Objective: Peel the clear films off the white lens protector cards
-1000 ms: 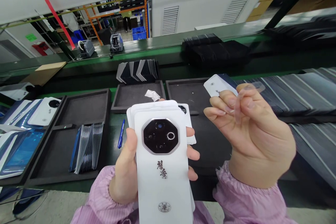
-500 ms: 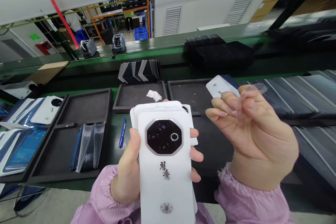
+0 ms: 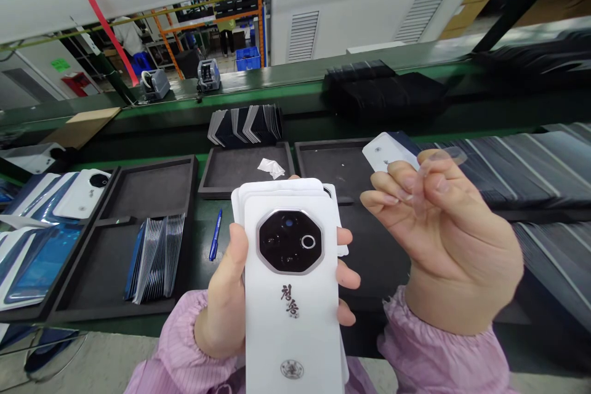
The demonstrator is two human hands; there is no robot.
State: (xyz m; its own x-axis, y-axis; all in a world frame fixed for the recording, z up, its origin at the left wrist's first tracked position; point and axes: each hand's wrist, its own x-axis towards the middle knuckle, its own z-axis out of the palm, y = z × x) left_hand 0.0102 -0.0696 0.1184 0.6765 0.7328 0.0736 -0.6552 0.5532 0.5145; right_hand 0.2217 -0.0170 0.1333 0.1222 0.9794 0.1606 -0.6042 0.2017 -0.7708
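My left hand (image 3: 225, 301) grips a stack of white phone back covers (image 3: 295, 314) upright in front of me. The top cover shows a dark octagonal camera module (image 3: 290, 241) and printed marks below it. My right hand (image 3: 446, 240) is raised to the right of the stack, with thumb and fingers pinched on a thin clear film (image 3: 431, 175). Behind that hand another white cover (image 3: 385, 151) lies on a tray.
Black foam trays (image 3: 152, 194) line the green bench; one holds a row of upright covers (image 3: 154, 255). A blue pen (image 3: 214, 234) lies between trays. More white covers (image 3: 85, 194) lie at the left. Dark sheets (image 3: 530, 166) cover the right side. A crumpled film scrap (image 3: 271, 167) rests in the middle tray.
The stack in my left hand has drifted slightly right and down in view. My right hand has stayed pinched on the film in nearly the same place.
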